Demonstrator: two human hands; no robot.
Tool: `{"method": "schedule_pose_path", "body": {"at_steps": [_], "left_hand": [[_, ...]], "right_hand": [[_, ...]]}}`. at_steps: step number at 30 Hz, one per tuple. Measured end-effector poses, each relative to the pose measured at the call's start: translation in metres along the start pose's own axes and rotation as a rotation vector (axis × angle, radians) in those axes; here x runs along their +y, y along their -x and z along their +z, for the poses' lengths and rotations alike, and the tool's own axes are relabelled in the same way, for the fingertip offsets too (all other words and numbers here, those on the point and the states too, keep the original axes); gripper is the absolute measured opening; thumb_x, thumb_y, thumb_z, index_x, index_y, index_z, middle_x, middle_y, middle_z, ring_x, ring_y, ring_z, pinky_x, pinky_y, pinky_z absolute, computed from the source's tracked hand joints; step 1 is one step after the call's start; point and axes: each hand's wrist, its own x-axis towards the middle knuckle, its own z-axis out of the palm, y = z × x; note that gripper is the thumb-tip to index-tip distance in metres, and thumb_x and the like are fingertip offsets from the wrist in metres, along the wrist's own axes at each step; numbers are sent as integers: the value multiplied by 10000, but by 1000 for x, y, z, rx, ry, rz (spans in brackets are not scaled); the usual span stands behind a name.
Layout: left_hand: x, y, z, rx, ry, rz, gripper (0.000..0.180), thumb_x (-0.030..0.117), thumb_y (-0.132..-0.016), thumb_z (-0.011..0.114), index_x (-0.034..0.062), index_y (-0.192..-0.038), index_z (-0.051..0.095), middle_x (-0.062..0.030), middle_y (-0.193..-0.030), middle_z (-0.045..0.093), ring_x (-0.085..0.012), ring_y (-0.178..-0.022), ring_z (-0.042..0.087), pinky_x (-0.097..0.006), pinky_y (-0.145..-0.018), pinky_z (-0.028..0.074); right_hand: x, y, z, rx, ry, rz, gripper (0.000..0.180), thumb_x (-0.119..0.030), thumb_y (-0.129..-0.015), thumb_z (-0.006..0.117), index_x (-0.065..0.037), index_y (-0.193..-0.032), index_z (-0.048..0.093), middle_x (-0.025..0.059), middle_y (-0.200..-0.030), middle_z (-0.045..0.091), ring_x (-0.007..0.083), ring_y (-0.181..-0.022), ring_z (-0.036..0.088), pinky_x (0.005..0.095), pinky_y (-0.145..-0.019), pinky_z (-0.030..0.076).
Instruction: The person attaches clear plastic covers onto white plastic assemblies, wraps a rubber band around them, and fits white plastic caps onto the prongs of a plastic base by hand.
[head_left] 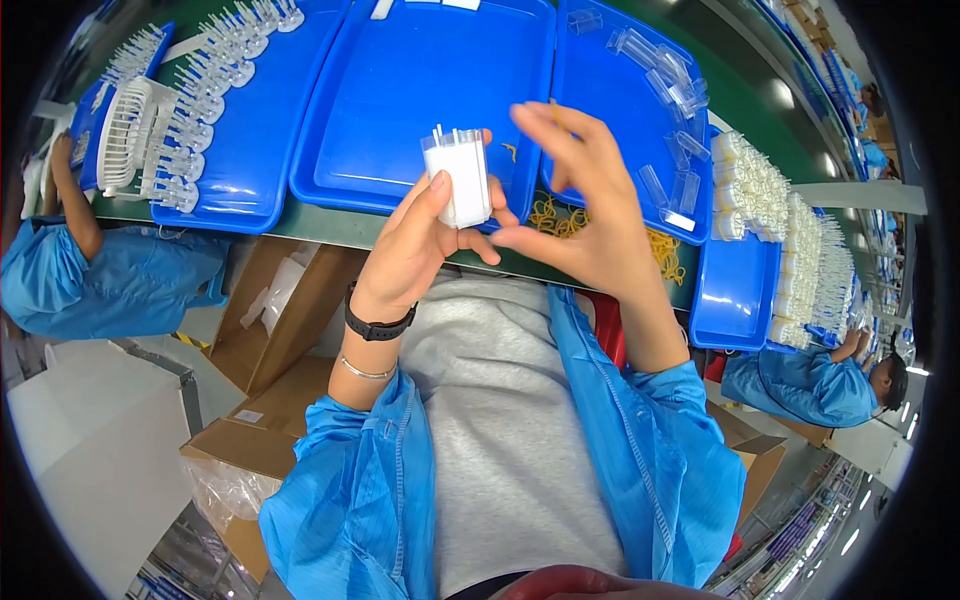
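Observation:
Upright in my left hand [425, 225] is a small bundle of white pieces with clear plastic at its top and side [458, 180]. The thumb presses its front and the other fingers wrap behind it. Thin white prongs stick up from its top. To its right, my right hand [590, 195] is raised with thumb and fingers spread apart, not touching the bundle. Something thin and yellowish shows by its fingertips, too small to name surely. Yellow rubber bands [663, 257] lie near this hand, at the table's front edge, partly hidden by it.
A large blue tray [400, 90] lies ahead. The right blue tray [590, 75] holds clear plastic sleeves [665, 75]. White pronged parts [205, 105] line the left tray; white bundles [745, 180] are stacked far right. Cardboard boxes [260, 410] stand below. Co-workers [110, 265] sit at both sides.

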Motion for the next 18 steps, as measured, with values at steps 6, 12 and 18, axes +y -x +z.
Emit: {"method": "schedule_pose_path", "body": {"at_steps": [6,12,18], "left_hand": [[3,0,-1,23,-80,-62,438,380,-990,319,36,-1240,422,-120,-1025,573,-212,-915,609,-339,-656,559],[-1,-2,-2,64,-87,-99,429,367,-993,310,38,-1246,416,-119,-1016,575,-215,-900,614,-336,-640,555],[-3,-2,-6,19,-101,-121,425,364,-993,311,35,-1244,410,-117,-1002,571,-212,-892,613,-320,-623,552]], "right_hand": [[7,-10,7,-82,202,-208,694,-204,-600,787,-110,-1242,540,99,-1129,555,270,-951,565,356,-812,449],[6,-8,9,-58,309,-197,659,-251,-586,777,-85,-1191,573,70,-1095,570,218,-875,556,334,-682,393],[3,-8,10,-57,368,-270,605,-247,-574,767,-55,-1125,608,37,-1016,607,179,-750,539,313,-627,373]]}}
